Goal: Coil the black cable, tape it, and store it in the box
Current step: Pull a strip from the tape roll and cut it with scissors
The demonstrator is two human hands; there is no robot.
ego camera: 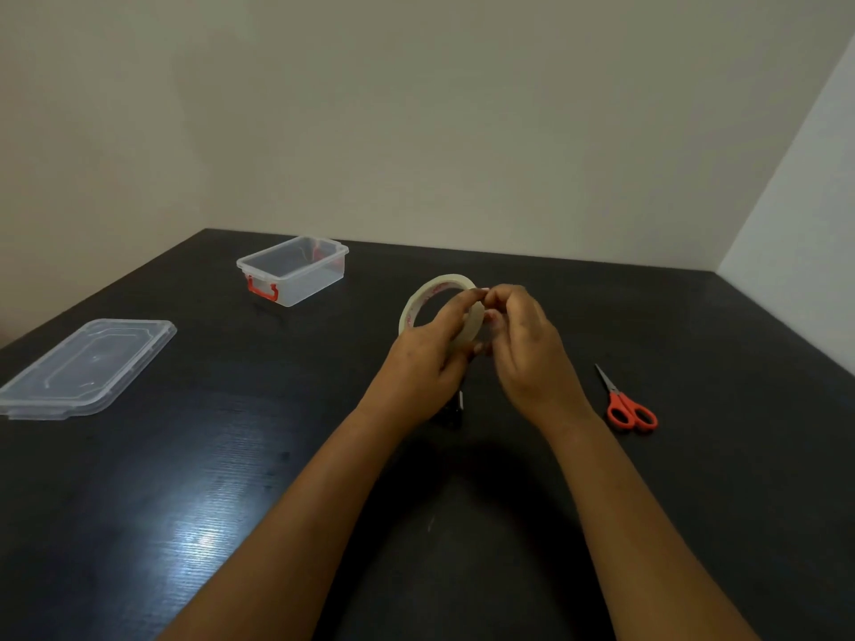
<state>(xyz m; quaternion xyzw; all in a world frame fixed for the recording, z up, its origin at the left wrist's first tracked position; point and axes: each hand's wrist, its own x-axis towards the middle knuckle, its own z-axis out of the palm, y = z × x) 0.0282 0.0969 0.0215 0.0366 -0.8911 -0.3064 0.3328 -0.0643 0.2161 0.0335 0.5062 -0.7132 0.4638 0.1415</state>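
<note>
My left hand (430, 363) grips the tape roll (418, 307), my right hand (527, 349) pinches its rim, seemingly finding the end. The black cable (455, 409) (barely visible) lies beneath; next, peel a strip.

a dark surface (185, 455) carries a clear box (296, 285) at far left. its lid (83, 367) lies nearer left, red scissors (630, 407) right.

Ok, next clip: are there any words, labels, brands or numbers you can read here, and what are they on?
Tape roll: red print on the inside of the ring, too blurred to read.
Box: no text visible.
Lid: no text visible.
Scissors: no text visible.
</note>
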